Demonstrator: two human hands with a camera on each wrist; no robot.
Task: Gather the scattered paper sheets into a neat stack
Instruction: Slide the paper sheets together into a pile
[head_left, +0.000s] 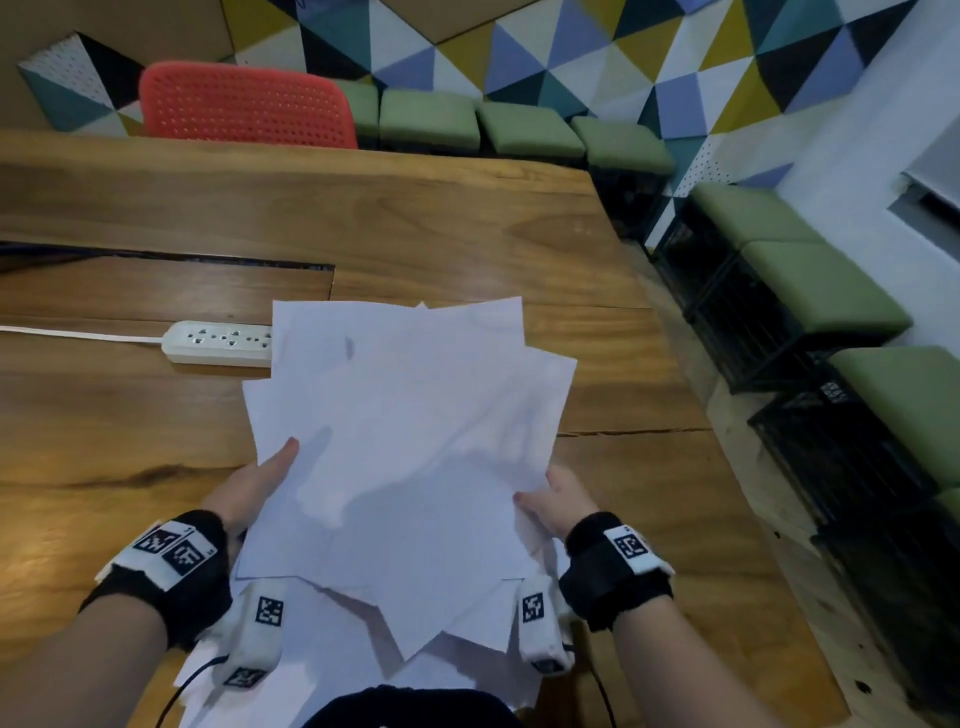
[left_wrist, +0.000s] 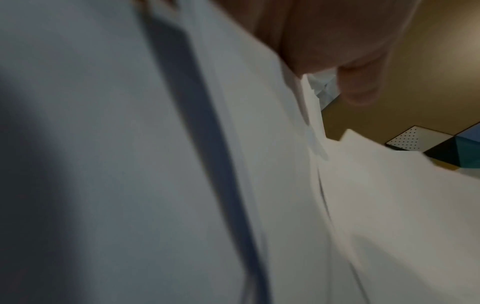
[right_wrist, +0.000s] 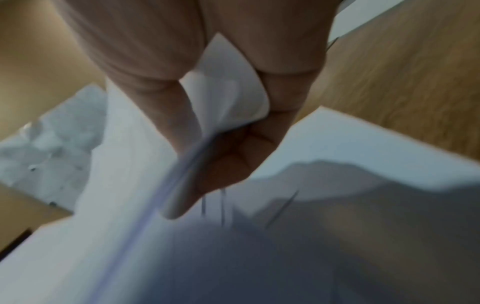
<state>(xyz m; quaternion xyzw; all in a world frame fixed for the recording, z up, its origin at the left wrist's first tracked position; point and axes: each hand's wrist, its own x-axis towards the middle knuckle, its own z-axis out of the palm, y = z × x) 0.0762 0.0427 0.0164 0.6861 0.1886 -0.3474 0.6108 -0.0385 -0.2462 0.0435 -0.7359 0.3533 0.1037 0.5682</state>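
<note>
**Two hands lift an uneven sheaf of paper sheets above the table**

The paper sheets (head_left: 405, 441) cannot be counted exactly; several white sheets overlap, fanned and skewed, corners sticking out on every side. More sheets lie beneath, nearest the person. The sheaf's long axis runs away from the person toward the power strip (head_left: 215, 343). The left hand (head_left: 254, 483) pinches the sheaf's left edge, thumb on top. The right hand (head_left: 558, 501) pinches the right edge, thumb over, fingers curled beneath. The single power strip sits on the wooden table (head_left: 467, 234), its right end hidden behind the sheaf's far left corner. Beyond the strip bare wood runs to the table's far edge, where one red chair (head_left: 244, 104) stands.
</note>
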